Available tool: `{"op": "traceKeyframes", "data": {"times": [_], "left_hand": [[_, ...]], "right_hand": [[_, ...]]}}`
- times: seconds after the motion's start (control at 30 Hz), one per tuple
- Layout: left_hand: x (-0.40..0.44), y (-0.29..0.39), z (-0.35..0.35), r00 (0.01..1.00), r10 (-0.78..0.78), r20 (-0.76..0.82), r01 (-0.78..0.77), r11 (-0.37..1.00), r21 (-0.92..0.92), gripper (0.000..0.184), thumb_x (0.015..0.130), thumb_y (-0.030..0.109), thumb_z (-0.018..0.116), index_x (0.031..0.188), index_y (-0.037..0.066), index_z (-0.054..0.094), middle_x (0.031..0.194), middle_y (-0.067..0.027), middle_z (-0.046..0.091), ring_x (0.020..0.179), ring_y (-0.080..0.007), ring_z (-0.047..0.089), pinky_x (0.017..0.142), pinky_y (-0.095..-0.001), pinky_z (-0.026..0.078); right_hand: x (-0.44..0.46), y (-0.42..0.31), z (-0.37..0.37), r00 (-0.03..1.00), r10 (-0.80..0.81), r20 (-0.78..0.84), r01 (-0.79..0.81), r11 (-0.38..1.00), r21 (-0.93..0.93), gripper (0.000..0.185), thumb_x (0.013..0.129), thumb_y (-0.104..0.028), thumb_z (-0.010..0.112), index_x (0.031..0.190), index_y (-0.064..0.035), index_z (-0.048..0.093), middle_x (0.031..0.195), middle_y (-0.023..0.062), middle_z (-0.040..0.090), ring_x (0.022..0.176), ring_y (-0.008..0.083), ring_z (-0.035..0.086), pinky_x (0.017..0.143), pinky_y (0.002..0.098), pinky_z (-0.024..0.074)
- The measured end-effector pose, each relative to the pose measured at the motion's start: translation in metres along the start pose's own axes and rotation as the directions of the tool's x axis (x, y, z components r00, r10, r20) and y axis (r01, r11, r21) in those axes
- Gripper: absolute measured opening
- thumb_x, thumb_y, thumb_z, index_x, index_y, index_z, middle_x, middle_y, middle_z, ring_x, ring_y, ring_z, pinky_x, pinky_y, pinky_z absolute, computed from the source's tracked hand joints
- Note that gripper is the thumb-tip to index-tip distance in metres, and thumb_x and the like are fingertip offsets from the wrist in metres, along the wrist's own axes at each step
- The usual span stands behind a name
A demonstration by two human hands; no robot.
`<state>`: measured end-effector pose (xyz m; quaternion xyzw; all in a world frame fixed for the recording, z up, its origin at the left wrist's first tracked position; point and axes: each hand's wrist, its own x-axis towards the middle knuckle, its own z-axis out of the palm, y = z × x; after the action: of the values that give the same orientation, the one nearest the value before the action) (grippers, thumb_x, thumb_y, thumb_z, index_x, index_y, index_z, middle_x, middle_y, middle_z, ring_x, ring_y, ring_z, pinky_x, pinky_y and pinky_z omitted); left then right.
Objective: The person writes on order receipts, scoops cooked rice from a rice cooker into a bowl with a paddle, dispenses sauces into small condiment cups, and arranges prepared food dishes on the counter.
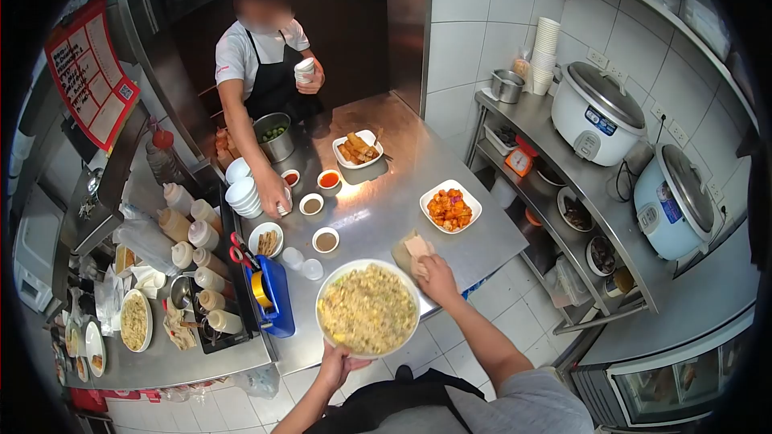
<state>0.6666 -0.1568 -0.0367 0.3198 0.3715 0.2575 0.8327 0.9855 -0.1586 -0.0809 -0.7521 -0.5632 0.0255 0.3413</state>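
Observation:
My left hand (342, 363) grips the near rim of a large round white plate (325, 336) heaped with fried rice (367, 305), held at the near edge of the steel table. The fingers beneath the plate are partly hidden. Right of it, my right hand (438, 280) is closed on a folded pinkish-beige cloth (418, 251) against the tabletop. Just beyond the cloth is a squarish white bowl (476, 212) of red-orange glazed pieces. Two sauce cups, a brown one (326, 240) and a darker one (311, 204), stand beyond the plate.
Across the steel table (418, 161), a co-worker (265, 64) reaches down beside stacked white dishes (243, 195), holding cups in the other hand. A bowl of fried rolls (359, 149) sits nearby. A blue caddy (275, 297) stands left; rice cookers (599, 112) line the right shelf.

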Motion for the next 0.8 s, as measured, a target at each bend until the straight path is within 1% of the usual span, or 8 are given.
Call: {"op": "traceKeyframes", "data": {"times": [0.13,0.4,0.47,0.53,0.6,0.7,0.73,0.8], "left_hand": [[0.053,0.010,0.020,0.998,0.010,0.054,-0.011,1.000,0.012,0.071,0.075,0.000,0.036,0.136,0.018,0.005,0.134,-0.0269,0.032,0.100,-0.0487,0.056,0.077,-0.0532,0.055],[0.139,0.001,0.059,0.995,-0.055,0.086,0.057,0.998,-0.013,0.062,0.080,0.003,0.035,0.132,0.020,0.006,0.123,-0.0277,0.043,0.099,-0.0426,0.060,0.075,-0.0437,0.058],[0.154,-0.006,0.053,0.979,-0.091,0.185,0.106,0.992,-0.071,0.059,0.084,0.006,0.036,0.131,0.023,0.007,0.121,-0.0281,0.045,0.100,-0.0394,0.060,0.077,-0.0419,0.056],[0.167,-0.014,0.036,0.949,-0.125,0.289,0.170,0.976,-0.136,0.058,0.093,0.017,0.038,0.138,0.016,0.001,0.116,-0.0282,0.053,0.101,-0.0343,0.061,0.078,-0.0378,0.054],[0.123,0.016,0.054,0.972,-0.187,0.146,0.180,0.982,0.059,0.063,0.093,0.016,0.038,0.141,0.013,-0.002,0.118,-0.0286,0.052,0.103,-0.0335,0.060,0.081,-0.0369,0.053],[0.086,0.026,0.031,0.970,-0.233,0.075,0.211,0.951,0.225,0.068,0.093,0.014,0.037,0.144,0.013,-0.008,0.119,-0.0281,0.052,0.107,-0.0314,0.058,0.087,-0.0341,0.049],[0.072,0.023,0.013,0.962,-0.243,0.121,0.213,0.952,0.219,0.067,0.093,0.013,0.036,0.145,0.014,-0.007,0.119,-0.0272,0.053,0.107,-0.0305,0.058,0.087,-0.0332,0.049],[0.037,0.017,-0.018,0.947,-0.285,0.147,0.252,0.945,0.209,0.064,0.094,0.012,0.036,0.145,0.015,-0.001,0.119,-0.0239,0.055,0.108,-0.0277,0.059,0.087,-0.0308,0.048]], "right_hand": [[-0.046,0.027,-0.023,0.997,0.040,-0.069,-0.028,0.987,0.159,0.026,0.066,-0.009,0.062,0.091,-0.0043,0.062,0.090,0.0164,0.062,0.082,0.0367,0.060,0.075,0.0397,0.0496],[-0.102,0.042,-0.097,0.855,0.489,0.172,-0.502,0.700,0.508,0.023,0.069,-0.007,0.058,0.091,-0.0016,0.063,0.079,0.0097,0.065,0.074,0.0129,0.060,0.068,0.0286,0.0488],[-0.071,0.063,-0.106,0.873,0.484,-0.061,-0.432,0.825,0.364,0.025,0.069,-0.012,0.061,0.091,-0.0024,0.064,0.081,0.0175,0.066,0.075,0.0253,0.065,0.070,0.0310,0.0501],[-0.034,0.061,-0.113,0.785,0.610,-0.105,-0.535,0.754,0.382,0.026,0.070,-0.013,0.060,0.094,-0.0031,0.064,0.088,0.0212,0.064,0.084,0.0296,0.063,0.076,0.0329,0.0492],[-0.007,0.078,-0.105,0.889,0.437,-0.137,-0.442,0.897,-0.006,0.036,0.072,-0.022,0.063,0.105,-0.0054,0.062,0.105,0.0257,0.058,0.101,0.0347,0.057,0.088,0.0357,0.0443],[0.022,0.065,-0.086,0.918,0.276,-0.286,-0.390,0.762,-0.517,0.050,0.076,-0.032,0.064,0.118,-0.0081,0.056,0.120,0.0283,0.050,0.113,0.0370,0.048,0.096,0.0384,0.0374],[0.040,0.072,-0.080,0.904,0.318,-0.284,-0.412,0.826,-0.386,0.048,0.084,-0.034,0.056,0.125,-0.0083,0.051,0.131,0.0262,0.042,0.121,0.0382,0.041,0.099,0.0463,0.0322],[0.075,0.112,-0.064,0.876,0.364,-0.315,-0.411,0.907,-0.095,0.043,0.091,-0.031,0.048,0.121,-0.0002,0.052,0.121,0.0268,0.051,0.112,0.0380,0.049,0.094,0.0444,0.0376]]}}
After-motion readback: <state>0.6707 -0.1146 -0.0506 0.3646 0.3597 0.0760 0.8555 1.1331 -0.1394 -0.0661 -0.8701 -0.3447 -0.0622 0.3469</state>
